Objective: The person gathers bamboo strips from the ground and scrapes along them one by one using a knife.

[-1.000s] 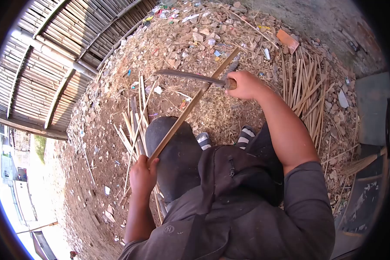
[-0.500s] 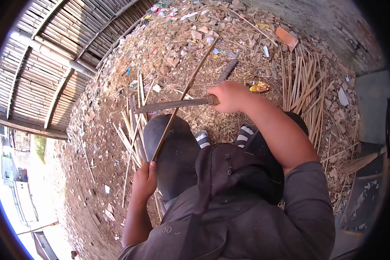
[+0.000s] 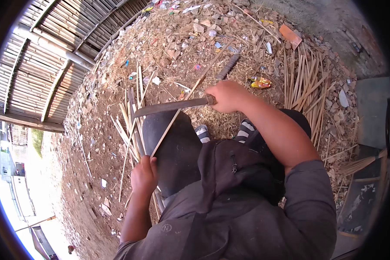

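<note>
My right hand (image 3: 228,96) is closed round the handle of a machete (image 3: 169,107), whose dark blade points left above my knee. Across the blade runs a long, thin bamboo strip (image 3: 203,75), slanting from lower left to upper right. My left hand (image 3: 144,174) grips the strip's lower end, with the thumb along it. Blade and strip meet just over the knee; whether the edge bites into the strip I cannot tell. Beyond my right hand, a dark ribbed rod (image 3: 229,66) lies on the ground.
Split bamboo strips (image 3: 305,80) lie in a pile on the right, and more strips (image 3: 128,125) lie beside my left knee. Rubble, straw and litter cover the ground. An orange brick (image 3: 290,36) lies near the wall; a bamboo fence (image 3: 52,65) stands at left.
The bamboo strip now shows a paler face where a darker one showed before, and its far end reaches farther right. My left hand has shifted slightly up and left; the machete has barely moved.
</note>
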Demonstrator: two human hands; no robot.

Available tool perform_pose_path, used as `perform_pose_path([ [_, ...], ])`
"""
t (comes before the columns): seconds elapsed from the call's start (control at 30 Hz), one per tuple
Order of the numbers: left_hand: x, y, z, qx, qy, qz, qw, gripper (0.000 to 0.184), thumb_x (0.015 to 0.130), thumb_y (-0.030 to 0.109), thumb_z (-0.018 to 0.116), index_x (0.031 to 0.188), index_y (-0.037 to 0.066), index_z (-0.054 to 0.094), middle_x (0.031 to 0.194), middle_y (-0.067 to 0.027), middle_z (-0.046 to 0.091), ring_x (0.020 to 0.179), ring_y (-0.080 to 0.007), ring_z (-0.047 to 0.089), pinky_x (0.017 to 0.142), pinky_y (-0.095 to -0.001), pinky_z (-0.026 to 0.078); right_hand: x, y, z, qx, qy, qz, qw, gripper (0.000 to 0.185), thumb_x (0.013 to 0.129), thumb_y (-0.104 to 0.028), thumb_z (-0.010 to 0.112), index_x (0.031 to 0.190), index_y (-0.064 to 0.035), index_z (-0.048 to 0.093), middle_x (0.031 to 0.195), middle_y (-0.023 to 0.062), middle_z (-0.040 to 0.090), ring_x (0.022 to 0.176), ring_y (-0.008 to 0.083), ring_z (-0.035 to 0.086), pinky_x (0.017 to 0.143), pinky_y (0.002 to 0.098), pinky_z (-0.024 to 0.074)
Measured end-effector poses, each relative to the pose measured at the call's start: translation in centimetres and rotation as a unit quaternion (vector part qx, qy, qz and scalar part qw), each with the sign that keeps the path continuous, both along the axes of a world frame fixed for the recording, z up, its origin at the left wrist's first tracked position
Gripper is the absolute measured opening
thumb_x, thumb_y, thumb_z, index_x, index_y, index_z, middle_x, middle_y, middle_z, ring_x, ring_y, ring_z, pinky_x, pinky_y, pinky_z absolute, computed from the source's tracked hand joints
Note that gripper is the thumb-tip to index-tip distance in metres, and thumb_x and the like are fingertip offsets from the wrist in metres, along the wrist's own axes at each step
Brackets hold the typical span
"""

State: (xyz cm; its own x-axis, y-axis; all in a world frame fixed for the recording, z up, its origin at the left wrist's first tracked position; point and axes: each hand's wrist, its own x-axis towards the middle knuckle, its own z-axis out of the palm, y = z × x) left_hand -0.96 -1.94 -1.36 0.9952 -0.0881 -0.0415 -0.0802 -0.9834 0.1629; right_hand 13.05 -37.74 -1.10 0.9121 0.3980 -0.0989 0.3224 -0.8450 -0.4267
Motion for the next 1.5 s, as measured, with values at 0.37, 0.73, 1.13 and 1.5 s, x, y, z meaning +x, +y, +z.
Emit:
perform_pose_path([
  [0.37, 1.1, 0.0, 0.5, 0.022, 0.038, 0.03, 0.999, 0.036, 0.106, 0.035, 0.044, 0.094, 0.004, 0.057, 0.077, -0.0264, 0.065, 0.076, -0.0494, 0.064, 0.067, -0.0588, 0.048, 1.5, -0.1, -2.1, 0.05, 0.008, -0.041, 0.998, 0.02, 0.078, -0.02, 0.066, 0.093, -0.0072, 0.068, 0.088, 0.0198, 0.07, 0.089, 0.038, 0.069, 0.079, 0.0502, 0.0533],
  [0.73, 2.1, 0.9, 1.2, -0.053, 0.076, 0.003, 0.996, 0.04, 0.105, 0.033, 0.046, 0.089, -0.001, 0.059, 0.076, -0.0269, 0.064, 0.079, -0.0488, 0.063, 0.07, -0.0551, 0.047, 2.0, -0.3, -2.2, 0.054, -0.013, -0.076, 0.996, 0.025, 0.078, -0.021, 0.068, 0.098, -0.0053, 0.067, 0.087, 0.0189, 0.07, 0.084, 0.0386, 0.068, 0.075, 0.048, 0.0534],
  [1.13, 3.1, 2.1, 1.4, -0.112, 0.135, -0.02, 0.984, 0.041, 0.106, 0.034, 0.047, 0.09, -0.002, 0.058, 0.078, -0.0283, 0.064, 0.078, -0.0501, 0.062, 0.069, -0.0533, 0.048, 2.3, -0.7, -1.5, 0.028, -0.031, -0.084, 0.996, 0.028, 0.077, -0.025, 0.073, 0.097, -0.0073, 0.066, 0.087, 0.0181, 0.07, 0.086, 0.0403, 0.068, 0.076, 0.0493, 0.0532],
  [1.5, 3.7, 4.0, 0.8, -0.293, 0.243, 0.055, 0.923, 0.048, 0.106, 0.043, 0.049, 0.088, 0.0, 0.061, 0.068, -0.0102, 0.06, 0.063, -0.0248, 0.06, 0.064, -0.039, 0.049, 3.3, -5.8, -1.9, 0.081, -0.016, -0.207, 0.975, 0.04, 0.076, -0.03, 0.074, 0.108, -0.0057, 0.068, 0.096, 0.0177, 0.071, 0.094, 0.0354, 0.069, 0.081, 0.0446, 0.0541],
])
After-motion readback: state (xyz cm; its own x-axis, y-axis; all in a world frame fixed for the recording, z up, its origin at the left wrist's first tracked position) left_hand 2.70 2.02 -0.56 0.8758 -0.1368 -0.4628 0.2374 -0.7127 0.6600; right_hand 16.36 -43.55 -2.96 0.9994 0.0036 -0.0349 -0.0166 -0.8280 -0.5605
